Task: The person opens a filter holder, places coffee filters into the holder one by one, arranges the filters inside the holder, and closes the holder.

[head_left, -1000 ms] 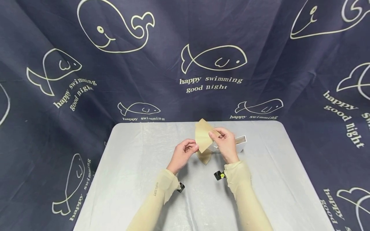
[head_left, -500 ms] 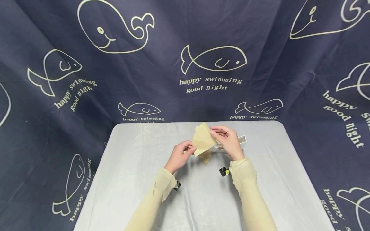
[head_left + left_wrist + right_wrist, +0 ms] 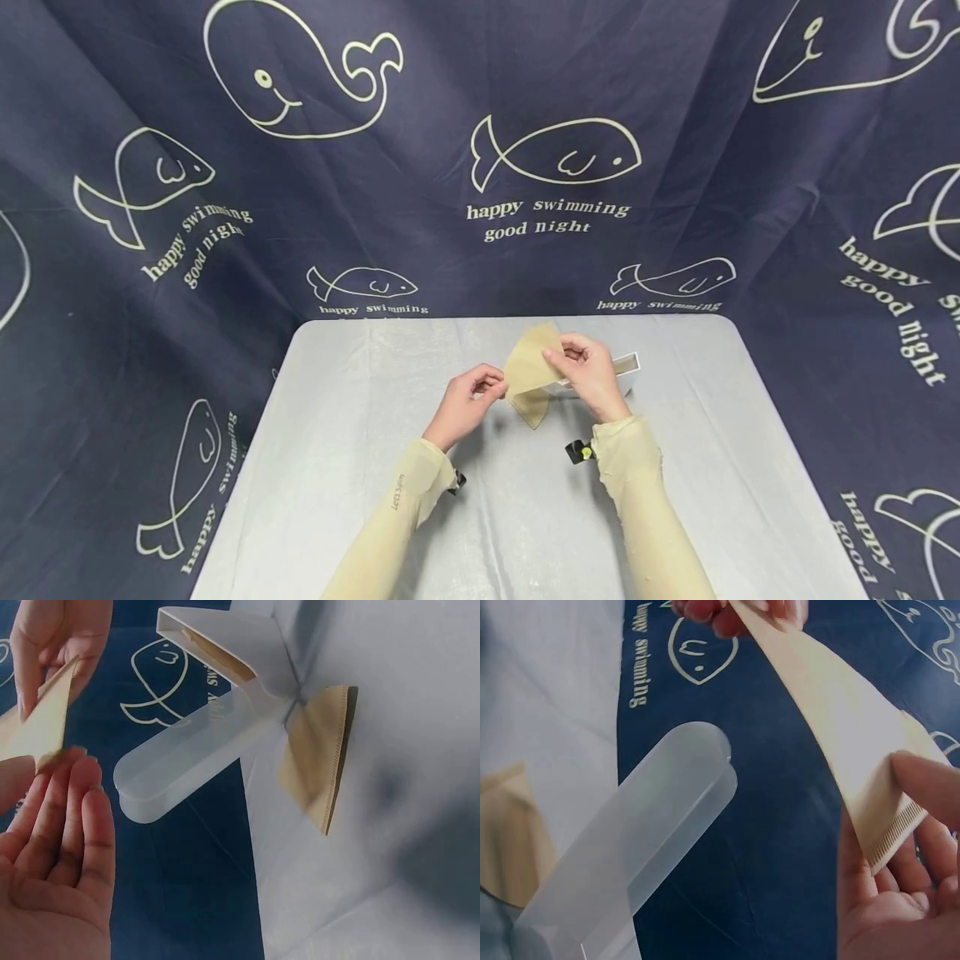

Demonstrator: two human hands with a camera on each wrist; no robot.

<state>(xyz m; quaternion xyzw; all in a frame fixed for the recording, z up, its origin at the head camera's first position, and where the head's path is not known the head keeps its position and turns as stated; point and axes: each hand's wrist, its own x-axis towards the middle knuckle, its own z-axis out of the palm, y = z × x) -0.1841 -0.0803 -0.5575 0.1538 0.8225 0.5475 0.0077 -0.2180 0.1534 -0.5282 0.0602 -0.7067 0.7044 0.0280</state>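
Observation:
A tan paper coffee filter (image 3: 532,360), fan-shaped with a crimped seam, is held up between both hands above the far part of the table. My left hand (image 3: 468,402) pinches its left corner between thumb and fingertips. On its right side, my right hand (image 3: 591,373) grips the seamed edge, thumb on the near face, as the right wrist view shows. Below lies a second coffee filter (image 3: 319,757) on the table, partly covered in the head view. Behind the right hand stands a white box (image 3: 628,375), with tan paper visible inside its opening (image 3: 217,656).
A translucent, round-ended lid-like piece (image 3: 641,832) extends from the white box. The table (image 3: 375,400) has a pale grey cover, and a dark blue curtain (image 3: 450,167) with fish drawings hangs right behind its far edge. Small black cameras sit at both wrists.
The held filter has turned and tilted between the hands, its top swinging right. My left hand has shifted slightly left; the right hand moved a little outward, then back down. Both keep hold.

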